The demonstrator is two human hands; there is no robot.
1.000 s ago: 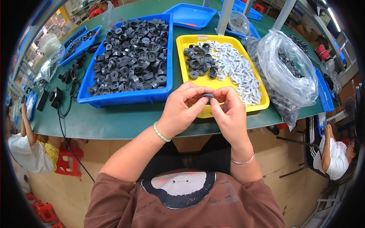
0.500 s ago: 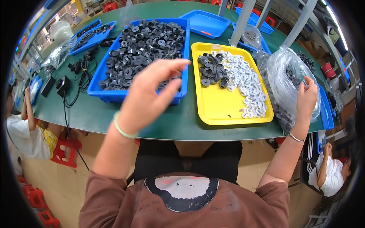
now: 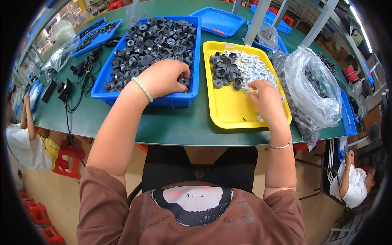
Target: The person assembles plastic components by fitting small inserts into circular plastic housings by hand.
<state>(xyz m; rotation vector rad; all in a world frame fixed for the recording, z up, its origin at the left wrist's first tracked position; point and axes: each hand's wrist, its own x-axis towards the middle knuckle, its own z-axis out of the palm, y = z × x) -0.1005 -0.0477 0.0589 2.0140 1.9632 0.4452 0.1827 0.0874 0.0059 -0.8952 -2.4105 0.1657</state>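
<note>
Black ring-shaped plastic parts (image 3: 159, 41) heap up in a deep blue bin (image 3: 197, 53). Over its near right corner, my left hand (image 3: 163, 76) has thumb and fingers closed on a black plastic part (image 3: 184, 81). To the right lies a yellow tray (image 3: 228, 114) with a small pile of black parts (image 3: 226, 69) and many small white plastic pieces (image 3: 255, 66). My right hand (image 3: 267, 100) dips into that tray at the near edge of the white pieces. Its fingertips are drawn together there; whatever they pinch is too small to make out.
A clear plastic bag (image 3: 314, 87) of dark parts lies right of the yellow tray. Behind stand an empty blue tray (image 3: 218, 21) and grey metal posts (image 3: 258, 22). Black cables and an adapter (image 3: 64, 90) lie at left. Other people sit at both sides.
My left hand has lowered into the blue bin and closed on a black part. My right hand has left the plastic bag and moved left to the white pieces.
</note>
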